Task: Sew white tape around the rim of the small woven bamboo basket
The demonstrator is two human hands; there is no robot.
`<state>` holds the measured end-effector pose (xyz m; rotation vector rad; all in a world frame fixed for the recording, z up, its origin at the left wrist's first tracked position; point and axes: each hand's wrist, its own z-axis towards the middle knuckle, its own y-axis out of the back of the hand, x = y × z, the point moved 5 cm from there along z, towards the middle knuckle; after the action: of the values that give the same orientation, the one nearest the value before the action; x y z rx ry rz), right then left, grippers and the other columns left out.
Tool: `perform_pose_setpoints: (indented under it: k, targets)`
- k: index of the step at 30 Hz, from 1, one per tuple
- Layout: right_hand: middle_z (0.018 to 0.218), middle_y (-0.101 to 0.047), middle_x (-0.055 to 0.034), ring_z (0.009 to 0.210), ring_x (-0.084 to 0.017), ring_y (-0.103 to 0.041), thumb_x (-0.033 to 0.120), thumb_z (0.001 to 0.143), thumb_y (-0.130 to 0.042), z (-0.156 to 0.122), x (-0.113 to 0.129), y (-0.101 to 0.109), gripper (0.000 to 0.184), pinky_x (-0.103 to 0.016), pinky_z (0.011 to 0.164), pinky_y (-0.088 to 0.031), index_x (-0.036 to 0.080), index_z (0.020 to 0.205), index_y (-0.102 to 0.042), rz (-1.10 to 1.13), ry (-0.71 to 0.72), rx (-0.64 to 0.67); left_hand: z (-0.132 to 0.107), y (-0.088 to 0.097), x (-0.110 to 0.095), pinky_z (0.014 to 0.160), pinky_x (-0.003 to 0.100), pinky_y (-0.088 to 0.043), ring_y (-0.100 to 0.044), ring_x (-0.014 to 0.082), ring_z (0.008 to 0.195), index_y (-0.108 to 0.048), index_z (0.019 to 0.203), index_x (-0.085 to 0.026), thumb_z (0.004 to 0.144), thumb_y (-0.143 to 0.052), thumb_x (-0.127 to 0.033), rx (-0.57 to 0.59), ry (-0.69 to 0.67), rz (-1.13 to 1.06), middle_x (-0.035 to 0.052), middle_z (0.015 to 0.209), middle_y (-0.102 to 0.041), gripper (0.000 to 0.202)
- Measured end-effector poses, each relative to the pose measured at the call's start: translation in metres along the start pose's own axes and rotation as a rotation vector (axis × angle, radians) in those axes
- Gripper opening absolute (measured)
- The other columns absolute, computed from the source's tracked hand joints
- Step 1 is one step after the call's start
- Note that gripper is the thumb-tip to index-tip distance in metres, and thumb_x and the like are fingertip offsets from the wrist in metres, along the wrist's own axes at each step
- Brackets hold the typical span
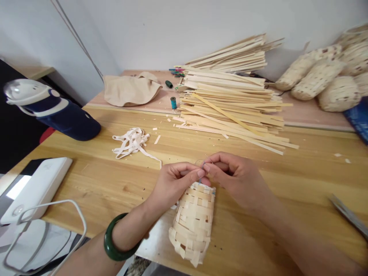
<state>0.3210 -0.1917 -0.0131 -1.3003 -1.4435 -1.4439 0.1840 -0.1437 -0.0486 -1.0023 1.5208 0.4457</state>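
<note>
A small woven basket of pale wood strips (194,220) lies at the table's front edge, its rim toward the back. Blue thread (200,181) rises from the rim to the fingers of both hands. My left hand (179,178) is closed in a pinch on the thread just above the rim. Opposite it, my right hand (230,172) pinches the thread between thumb and forefinger, the fingertips of both hands almost touching. Whether a needle is in the fingers I cannot make out. A green bangle (110,237) circles my left wrist.
Bundles of wood strips (230,103) lie at the back, beside a blue thread spool (173,102). White ribbon (130,142) sits left of my hands. Scissors (349,214) lie at right. A dark blue bottle (71,119), a white power bank (43,188) and finished woven baskets (319,76) stand around.
</note>
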Motion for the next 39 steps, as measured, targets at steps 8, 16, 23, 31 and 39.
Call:
perform_pose_setpoints:
  k: [8,16,23,31,39]
  targets:
    - [0.052,-0.051,0.0057,0.045,-0.008,-0.037,0.033,0.083,-0.060,0.002,0.002,0.004,0.017,-0.023,0.044,-0.026,0.020,0.072,-0.062,-0.056,0.024,-0.070,0.000,0.005,0.006,0.056,0.016,-0.054,-0.069,0.0104,0.059,-0.079,0.077,-0.018,0.079,-0.078,-0.038,-0.054,0.025,0.003,0.0031,0.076,-0.080,0.021]
    - [0.053,-0.049,0.0053,0.045,-0.009,-0.036,0.032,0.085,-0.060,0.002,-0.001,0.007,0.015,-0.023,0.044,-0.025,0.021,0.076,-0.062,-0.063,-0.010,-0.067,0.002,0.007,0.005,0.055,0.015,-0.053,-0.069,0.0106,0.060,-0.076,0.078,-0.017,0.079,-0.077,-0.039,-0.106,0.009,0.024,0.0030,0.076,-0.080,0.022]
    - [0.051,-0.045,0.0062,0.044,-0.008,-0.034,0.030,0.086,-0.059,0.001,0.002,0.007,0.015,-0.025,0.044,-0.022,0.022,0.074,-0.061,-0.082,0.019,-0.060,0.000,0.003,0.003,0.070,0.017,-0.057,-0.074,0.0130,0.073,-0.079,0.082,-0.018,0.076,-0.081,-0.027,-0.029,-0.035,0.034,0.0031,0.082,-0.081,0.011]
    - [0.051,-0.045,0.0057,0.044,-0.009,-0.034,0.033,0.086,-0.059,0.000,0.002,0.010,0.014,-0.026,0.044,-0.023,0.023,0.079,-0.065,-0.097,0.034,-0.094,-0.001,0.005,-0.001,0.069,0.017,-0.057,-0.074,0.0141,0.075,-0.081,0.082,-0.019,0.079,-0.077,-0.028,-0.072,-0.093,0.209,0.0030,0.082,-0.081,0.010]
    - [0.051,-0.040,0.0043,0.046,-0.010,-0.032,0.040,0.087,-0.056,0.004,-0.006,0.008,0.025,-0.026,0.044,-0.023,0.022,0.079,-0.070,-0.063,-0.021,-0.016,0.000,0.008,0.000,0.062,0.015,-0.055,-0.072,0.0114,0.069,-0.080,0.082,-0.019,0.082,-0.075,-0.029,-0.096,-0.091,0.142,0.0016,0.082,-0.081,0.011]
